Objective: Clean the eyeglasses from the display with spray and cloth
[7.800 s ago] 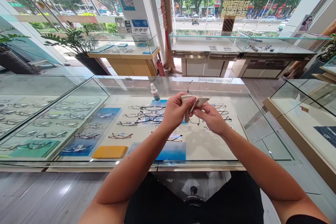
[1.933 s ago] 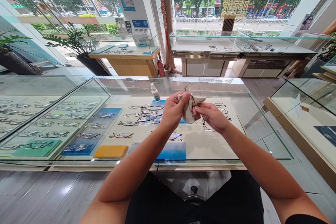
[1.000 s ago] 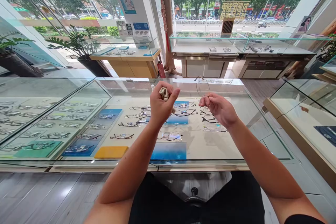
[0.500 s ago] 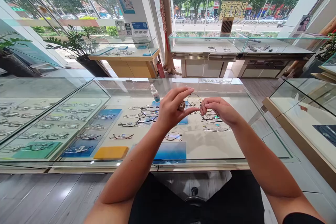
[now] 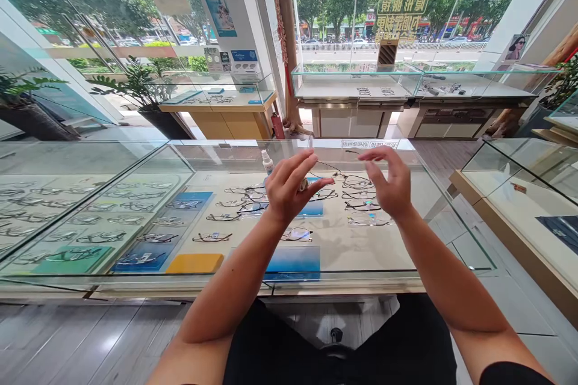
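My left hand (image 5: 289, 186) is raised above the glass counter, its fingers and thumb closed around a thin-framed pair of eyeglasses (image 5: 329, 166). The hand hides much of that frame. A small beige thing (image 5: 304, 184) shows in the palm, its kind unclear. Opposite, my right hand (image 5: 391, 183) is slightly blurred, with thumb and fingers apart. By its fingertips is a thin dark piece like a temple tip (image 5: 352, 152); whether they touch it I cannot tell. Rows of eyeglasses (image 5: 361, 195) lie in the display below.
The glass display counter (image 5: 253, 280) spans the front. A white spray bottle (image 5: 267, 162) stands behind my left hand. A yellow block (image 5: 195, 263) and a blue panel (image 5: 293, 263) sit near the front edge. Another display case (image 5: 519, 222) stands at right.
My right hand has moved away from the left, to the right and slightly up, and its fingers have spread. The round wire rim between the hands has turned. The camera view has tilted up slightly.
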`<state>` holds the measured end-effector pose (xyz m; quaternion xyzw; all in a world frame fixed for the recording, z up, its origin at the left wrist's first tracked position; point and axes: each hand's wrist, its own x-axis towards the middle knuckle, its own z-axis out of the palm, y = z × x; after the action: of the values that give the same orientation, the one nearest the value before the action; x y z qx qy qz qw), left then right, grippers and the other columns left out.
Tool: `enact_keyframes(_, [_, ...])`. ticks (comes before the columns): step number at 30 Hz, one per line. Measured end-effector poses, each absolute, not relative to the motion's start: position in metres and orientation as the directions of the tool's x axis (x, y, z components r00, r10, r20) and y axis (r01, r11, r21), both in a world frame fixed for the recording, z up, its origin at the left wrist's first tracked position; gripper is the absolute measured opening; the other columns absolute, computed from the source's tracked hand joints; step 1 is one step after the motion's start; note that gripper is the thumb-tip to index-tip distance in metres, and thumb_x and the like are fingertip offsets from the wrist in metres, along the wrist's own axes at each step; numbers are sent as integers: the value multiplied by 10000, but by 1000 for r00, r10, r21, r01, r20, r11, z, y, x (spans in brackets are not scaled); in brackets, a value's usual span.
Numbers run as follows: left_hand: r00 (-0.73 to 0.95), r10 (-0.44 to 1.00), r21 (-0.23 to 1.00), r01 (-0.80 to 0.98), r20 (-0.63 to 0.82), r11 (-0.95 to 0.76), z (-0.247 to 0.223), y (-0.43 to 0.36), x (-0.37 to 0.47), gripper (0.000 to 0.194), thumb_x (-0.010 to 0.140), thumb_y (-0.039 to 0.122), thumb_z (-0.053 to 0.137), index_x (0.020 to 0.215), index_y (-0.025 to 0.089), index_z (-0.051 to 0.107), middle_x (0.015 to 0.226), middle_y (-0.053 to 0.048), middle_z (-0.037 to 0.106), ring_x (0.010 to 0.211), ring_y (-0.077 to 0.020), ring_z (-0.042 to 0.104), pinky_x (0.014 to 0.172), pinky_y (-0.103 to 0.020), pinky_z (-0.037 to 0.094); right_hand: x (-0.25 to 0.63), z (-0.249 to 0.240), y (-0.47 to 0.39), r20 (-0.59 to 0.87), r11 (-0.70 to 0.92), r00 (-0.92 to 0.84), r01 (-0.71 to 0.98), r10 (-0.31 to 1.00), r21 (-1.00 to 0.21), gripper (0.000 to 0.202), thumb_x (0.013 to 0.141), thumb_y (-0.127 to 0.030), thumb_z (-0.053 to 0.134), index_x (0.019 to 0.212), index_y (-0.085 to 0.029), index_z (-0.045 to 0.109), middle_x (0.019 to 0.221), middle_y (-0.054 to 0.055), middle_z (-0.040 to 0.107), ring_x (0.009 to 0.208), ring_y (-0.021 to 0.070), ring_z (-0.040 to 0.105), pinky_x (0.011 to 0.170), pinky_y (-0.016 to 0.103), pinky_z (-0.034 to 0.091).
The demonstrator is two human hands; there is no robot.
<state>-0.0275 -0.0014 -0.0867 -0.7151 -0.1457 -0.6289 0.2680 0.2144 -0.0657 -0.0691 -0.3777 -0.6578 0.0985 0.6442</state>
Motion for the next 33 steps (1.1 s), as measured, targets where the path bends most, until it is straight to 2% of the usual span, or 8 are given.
enact_keyframes(4, [101,-264,-267,627,959,-732,-76,-2,-34,609,831,587,958,1336,331,734,1231,-84,863,929,-241,843,739,-346,638,227,-66,-55,837,704,415,470,355,-532,130,1020,-276,601,984,-267,725,931,26,738,916,230,681,900,426,522])
enact_keyframes(6, [74,-305,-278,646,950,-710,-62,-2,-37,615,813,625,957,1308,339,730,1222,-77,855,957,-254,838,738,-357,639,231,-56,-50,848,719,434,479,304,-503,114,1015,-274,610,985,-261,720,929,23,728,877,218,675,869,416,519])
enact_keyframes(9, [-15,-332,-267,562,943,-783,-30,0,-37,709,804,637,957,1393,354,682,1303,-81,809,1102,-296,814,809,-399,652,232,-28,-49,884,738,408,519,230,-432,98,1008,-304,615,1000,-265,704,938,24,711,880,221,672,867,421,541])
enact_keyframes(12, [-134,-294,-188,511,946,-839,7,4,-32,778,824,688,915,1461,345,628,1377,-104,750,1177,-334,774,870,-451,641,224,10,-59,922,778,371,544,112,-313,108,983,-317,620,1045,-275,698,982,36,691,925,234,674,895,440,564])
enact_keyframes(16, [-281,-265,-60,574,923,-816,43,-4,-25,686,862,653,895,1427,344,660,1340,-94,760,904,-249,741,879,-469,630,206,44,-81,954,815,257,513,153,-269,323,965,-287,605,1280,-300,672,1221,62,712,997,239,704,949,474,604])
enact_keyframes(21, [-275,-283,-81,571,919,-817,51,-25,-26,578,895,562,906,1397,339,727,1242,-52,814,660,-162,622,857,-448,633,185,41,-97,956,828,217,484,199,-282,449,992,-276,660,1434,-349,636,1405,77,724,1157,275,749,974,490,641])
enact_keyframes(28, [-215,-250,-69,612,944,-788,41,-25,-22,605,852,600,936,1343,309,734,1186,-43,810,655,-147,626,806,-403,636,183,29,-92,971,799,152,551,186,-239,522,966,-280,803,1465,-336,661,1379,86,738,1228,309,743,1025,522,651])
enact_keyframes(33, [-190,-186,-31,616,964,-787,33,-16,-19,638,847,656,918,1332,299,710,1146,-38,781,763,-184,667,894,-445,646,187,30,-87,977,765,131,608,169,-214,516,959,-310,848,1444,-330,674,1352,81,744,1230,312,737,1066,529,646])
